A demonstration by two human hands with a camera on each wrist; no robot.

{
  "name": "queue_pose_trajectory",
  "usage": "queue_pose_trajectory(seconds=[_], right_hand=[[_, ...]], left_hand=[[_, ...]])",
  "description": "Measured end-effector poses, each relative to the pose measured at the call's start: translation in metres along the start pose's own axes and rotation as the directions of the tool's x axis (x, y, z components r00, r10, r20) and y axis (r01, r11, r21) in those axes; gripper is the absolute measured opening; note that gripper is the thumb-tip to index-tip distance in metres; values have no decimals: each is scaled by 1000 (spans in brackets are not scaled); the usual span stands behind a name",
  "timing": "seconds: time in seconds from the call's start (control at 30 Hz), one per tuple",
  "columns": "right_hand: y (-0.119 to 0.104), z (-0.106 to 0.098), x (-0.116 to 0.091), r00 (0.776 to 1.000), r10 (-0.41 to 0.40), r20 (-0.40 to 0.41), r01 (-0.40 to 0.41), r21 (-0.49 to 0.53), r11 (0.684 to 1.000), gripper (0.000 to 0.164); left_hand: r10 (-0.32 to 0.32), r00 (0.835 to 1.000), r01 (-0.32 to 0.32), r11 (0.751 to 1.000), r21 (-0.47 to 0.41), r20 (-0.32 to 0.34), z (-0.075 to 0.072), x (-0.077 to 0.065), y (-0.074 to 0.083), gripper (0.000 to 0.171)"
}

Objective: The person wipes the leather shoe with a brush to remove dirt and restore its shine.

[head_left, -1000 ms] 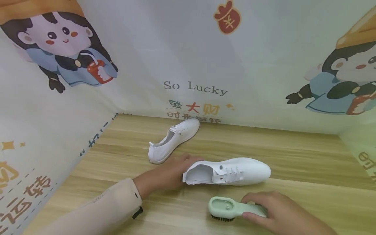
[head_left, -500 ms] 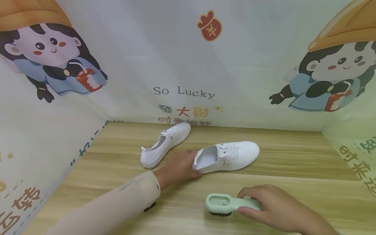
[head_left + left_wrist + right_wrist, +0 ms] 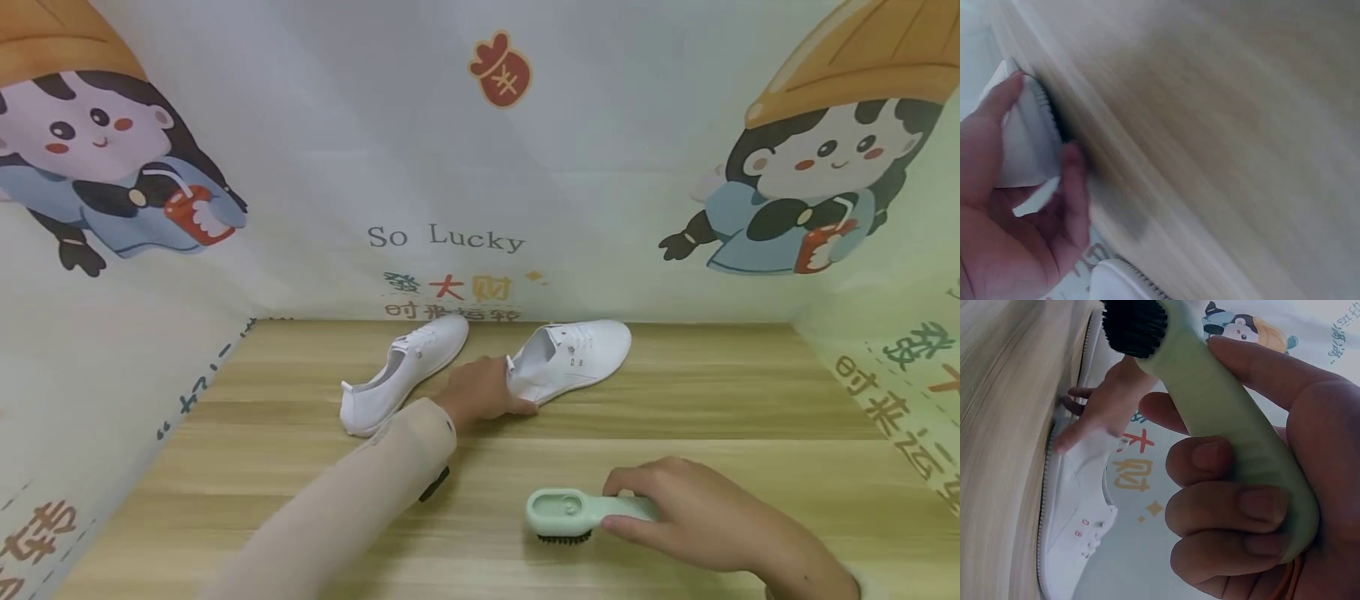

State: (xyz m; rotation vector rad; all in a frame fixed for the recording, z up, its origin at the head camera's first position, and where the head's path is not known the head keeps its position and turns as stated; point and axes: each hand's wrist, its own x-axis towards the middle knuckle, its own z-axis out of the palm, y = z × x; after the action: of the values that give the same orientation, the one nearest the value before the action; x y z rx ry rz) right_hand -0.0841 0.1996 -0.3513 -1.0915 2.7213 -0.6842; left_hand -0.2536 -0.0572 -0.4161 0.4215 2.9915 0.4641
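My left hand (image 3: 482, 390) grips the heel of a white lace-up shoe (image 3: 592, 354), whose toe points to the back right near the wall. In the left wrist view, thumb and fingers lie on either side of that shoe's heel (image 3: 1029, 140). A second white shoe (image 3: 375, 400) stands just left of the hand, toe close to the back wall, partly covered by the sleeve. My right hand (image 3: 682, 512) holds a pale green brush (image 3: 558, 510) by its handle, bristles downward over the wooden surface. In the right wrist view, fingers wrap around the brush handle (image 3: 1210, 394), and black bristles (image 3: 1135, 328) show at its head.
A wood-grain tabletop (image 3: 300, 500) lies under everything. White printed cloth walls (image 3: 337, 167) enclose it at the back and both sides, with cartoon figures and lettering on them.
My left hand has moved the gripped shoe away from me to the back wall, beside the other shoe, turning its toe toward the back. The right hand keeps the brush at roughly the same place.
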Motion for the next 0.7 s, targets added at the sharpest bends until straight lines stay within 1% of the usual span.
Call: queue_pose_trajectory(seconds=[0.03,0.1,0.2,0.3,0.33,0.4,0.43,0.5,0.53,0.6,0.67,0.7], right_hand=[[1,0,-1,1000,0,-2,0,-1,1000,27],[3,0,-1,1000,-7,-2,7,-11,1000,28],[6,1,-6,1000,26,5,-26,-7,1000,29],[8,0,-4,999,48,25,-48,-3,999,29],[8,0,-4,998,55,32,-55,2,998,29],[9,1,-3,998,56,42,-57,15,998,28],[10,2,-2,997,53,46,-55,23,998,27],[11,4,-1,998,47,50,-48,32,998,26],[11,5,0,998,46,52,-48,37,998,26],[11,6,0,998,46,47,-48,36,998,26],[11,7,2,998,51,33,-52,21,998,26],[11,6,3,998,55,24,-55,12,998,26]], left_hand=[[-4,1000,4,1000,-10,1,2,5,3,71],[-16,1000,15,999,-30,-3,6,11,3,73],[5,1000,-4,998,-57,9,11,18,8,77],[29,999,-26,997,-72,43,3,11,3,80],[32,998,-28,997,-68,58,-2,6,2,79],[50,997,-49,999,-23,58,-11,-7,-2,73],[62,997,-62,998,4,47,-17,-15,-5,69],[85,996,-85,995,48,-1,-30,-33,-13,60],[99,994,-96,993,72,-38,-37,-42,-18,55],[123,984,-114,991,75,-131,-51,-60,-32,47],[116,967,-104,992,65,-228,-65,-76,-50,39],[105,959,-91,994,63,-264,-71,-83,-59,37]])
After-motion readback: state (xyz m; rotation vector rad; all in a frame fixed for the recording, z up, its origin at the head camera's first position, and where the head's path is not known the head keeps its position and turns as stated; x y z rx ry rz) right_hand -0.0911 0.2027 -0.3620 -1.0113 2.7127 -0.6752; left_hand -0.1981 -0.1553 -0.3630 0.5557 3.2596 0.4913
